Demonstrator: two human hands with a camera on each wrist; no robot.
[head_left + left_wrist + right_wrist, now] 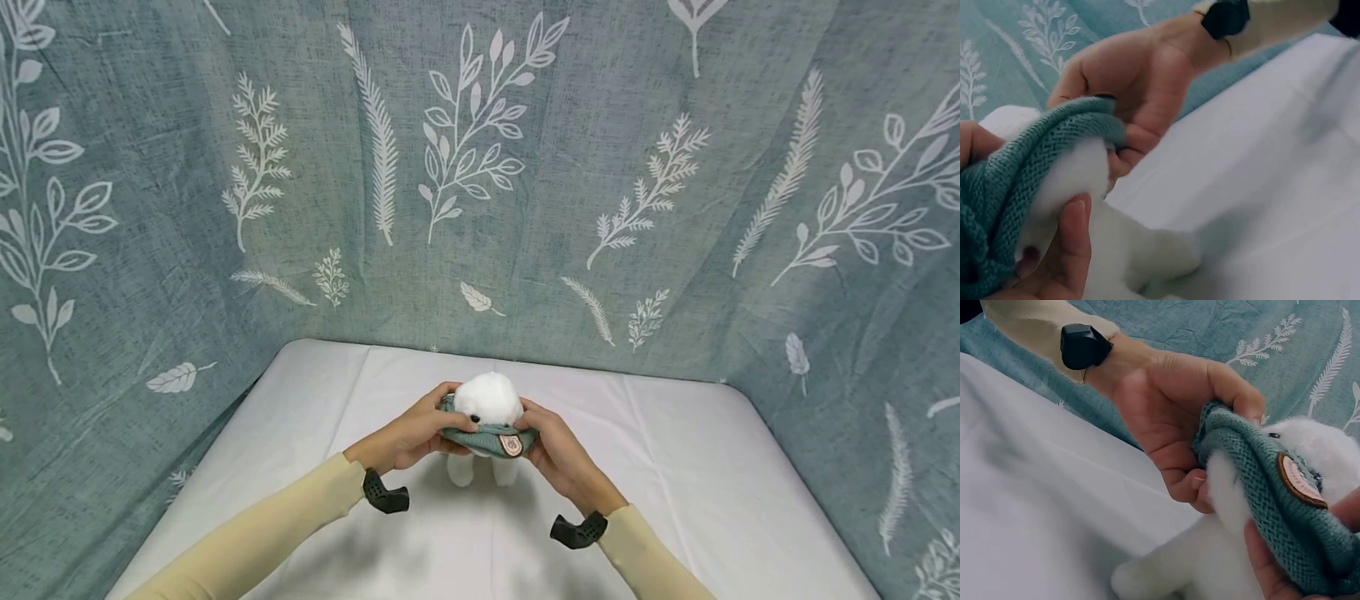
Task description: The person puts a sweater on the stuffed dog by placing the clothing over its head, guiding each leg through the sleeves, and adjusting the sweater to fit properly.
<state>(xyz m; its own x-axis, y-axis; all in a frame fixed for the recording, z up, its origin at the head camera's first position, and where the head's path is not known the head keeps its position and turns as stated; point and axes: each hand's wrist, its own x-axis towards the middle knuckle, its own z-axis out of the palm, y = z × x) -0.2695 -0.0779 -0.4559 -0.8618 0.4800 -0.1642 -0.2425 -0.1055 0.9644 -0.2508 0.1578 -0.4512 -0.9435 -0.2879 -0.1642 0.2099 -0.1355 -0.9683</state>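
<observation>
A white plush toy (489,400) with a dark eye is upright on the white surface, its two stubby white legs (461,471) showing below. Bunched around its head is a teal knitted garment (480,437) bearing a pink patch with a brown border (1300,481). My left hand (420,429) grips the garment at the toy's left side in the head view, thumb across the front near the eye. On the opposite side my right hand (558,450) grips the garment's edge, its thumb at the front. White plush shows beneath the knit edge in both wrist views.
The white padded surface (360,533) extends around the toy, with its far edge behind. Teal cloth walls (420,283) with white leaf prints rise at the back and both sides. Black wrist devices (386,493) sit on both forearms over cream sleeves.
</observation>
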